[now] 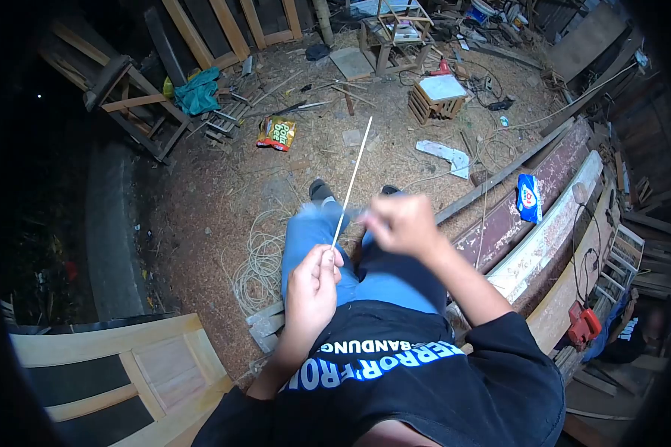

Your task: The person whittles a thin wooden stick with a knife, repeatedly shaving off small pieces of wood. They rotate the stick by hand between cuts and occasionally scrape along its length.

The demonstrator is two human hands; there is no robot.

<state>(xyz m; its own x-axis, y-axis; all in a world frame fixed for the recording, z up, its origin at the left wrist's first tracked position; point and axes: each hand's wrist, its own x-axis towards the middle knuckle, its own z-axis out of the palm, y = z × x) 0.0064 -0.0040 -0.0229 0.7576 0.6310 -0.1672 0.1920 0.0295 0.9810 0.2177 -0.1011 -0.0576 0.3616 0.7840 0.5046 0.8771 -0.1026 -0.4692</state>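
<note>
My left hand (314,279) pinches the lower end of a thin pale stick (358,164) between thumb and fingers. The stick slants up and away over my lap, its far end free above the ground. Closed in a fist, my right hand (404,223) is beside the stick's lower half. A thin blade-like tool (322,211) juts from that fist across the stick, smeared by motion; its handle is hidden in my fingers. Both hands are above my thighs in blue trousers.
Coiled pale strips (257,261) lie on the littered ground at left. A slatted stool (438,97) stands ahead. Long boards (529,253) with a blue packet (528,200) run along the right, near a red power tool (583,324). A wooden door panel (134,372) lies lower left. Another person (634,339) is at far right.
</note>
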